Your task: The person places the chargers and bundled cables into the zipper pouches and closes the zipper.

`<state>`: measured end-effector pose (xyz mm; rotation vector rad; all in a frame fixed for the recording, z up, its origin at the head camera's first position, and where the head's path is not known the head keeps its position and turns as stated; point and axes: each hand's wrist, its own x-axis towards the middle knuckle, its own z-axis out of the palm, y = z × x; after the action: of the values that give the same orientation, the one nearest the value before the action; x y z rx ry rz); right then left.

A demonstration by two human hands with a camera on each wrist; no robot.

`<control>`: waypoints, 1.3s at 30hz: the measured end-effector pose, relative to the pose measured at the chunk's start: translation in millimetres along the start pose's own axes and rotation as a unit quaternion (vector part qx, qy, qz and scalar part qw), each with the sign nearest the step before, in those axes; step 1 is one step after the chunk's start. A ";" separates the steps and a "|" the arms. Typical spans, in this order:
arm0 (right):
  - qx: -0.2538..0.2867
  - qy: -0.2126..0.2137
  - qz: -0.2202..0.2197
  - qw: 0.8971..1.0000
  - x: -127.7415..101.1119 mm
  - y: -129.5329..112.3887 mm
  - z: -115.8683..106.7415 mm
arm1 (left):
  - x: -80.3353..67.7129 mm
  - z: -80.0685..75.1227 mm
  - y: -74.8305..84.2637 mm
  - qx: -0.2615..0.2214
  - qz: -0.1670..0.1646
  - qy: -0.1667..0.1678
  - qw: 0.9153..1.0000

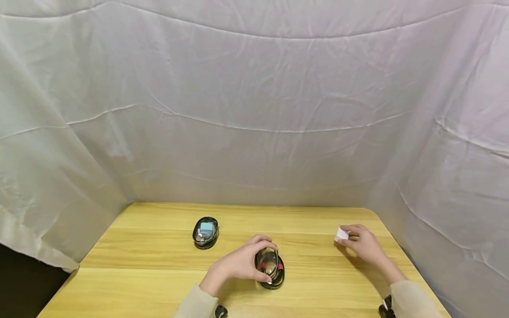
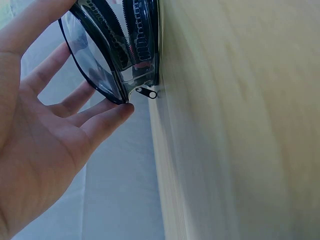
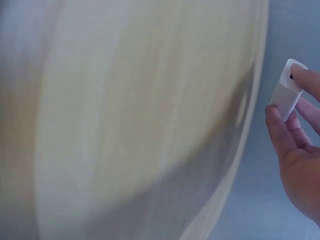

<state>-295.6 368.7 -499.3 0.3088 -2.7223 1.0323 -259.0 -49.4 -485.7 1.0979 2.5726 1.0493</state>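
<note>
A small clear zip pouch with black trim point(image 1: 270, 263) stands on the table in front of me, with reddish bits showing on it. My left hand point(image 1: 241, 263) grips its rim between thumb and fingers. In the left wrist view the pouch's black zipper point(image 2: 131, 35) is parted, and a metal zipper pull point(image 2: 146, 92) hangs at its end. Farther right, my right hand point(image 1: 366, 245) holds a white charger plug point(image 1: 341, 235) by thumb and fingertips, above the table. A dark port shows in the end of the charger plug point(image 3: 285, 97) in the right wrist view.
Another clear pouch with black trim point(image 1: 205, 232) lies farther back to the left, with something light blue inside. The wooden table point(image 1: 159, 282) has a rounded far right corner. Pale cloth curtains point(image 1: 254, 110) surround it at the back and sides.
</note>
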 end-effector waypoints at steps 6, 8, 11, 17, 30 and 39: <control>0.045 0.007 -0.011 0.999 -4.0 -28.3 5.4 | -0.4 0.1 -0.2 -0.002 0.000 0.000 1.000; 0.063 0.009 -0.019 0.998 -4.9 -37.3 7.7 | -0.7 -0.1 -0.2 -0.004 -0.001 0.000 1.000; 0.080 0.015 -0.030 0.996 -6.6 -49.7 11.6 | -0.7 -0.4 -0.1 -0.003 0.000 0.002 1.000; 0.103 0.016 -0.050 0.993 -9.4 -69.1 22.5 | -0.3 -0.5 0.0 -0.001 0.004 0.005 1.000; 0.152 -0.035 -0.109 0.982 -24.9 -105.0 47.6 | 0.4 0.2 0.3 0.000 0.005 0.007 1.000; 0.158 -0.111 -0.128 0.973 -31.2 -119.9 65.9 | 1.0 0.1 0.1 -0.004 -0.003 0.010 1.000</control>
<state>-241.8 240.4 -480.9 0.8498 -2.5974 1.4248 -259.6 -48.7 -485.6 1.0821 2.5841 1.0741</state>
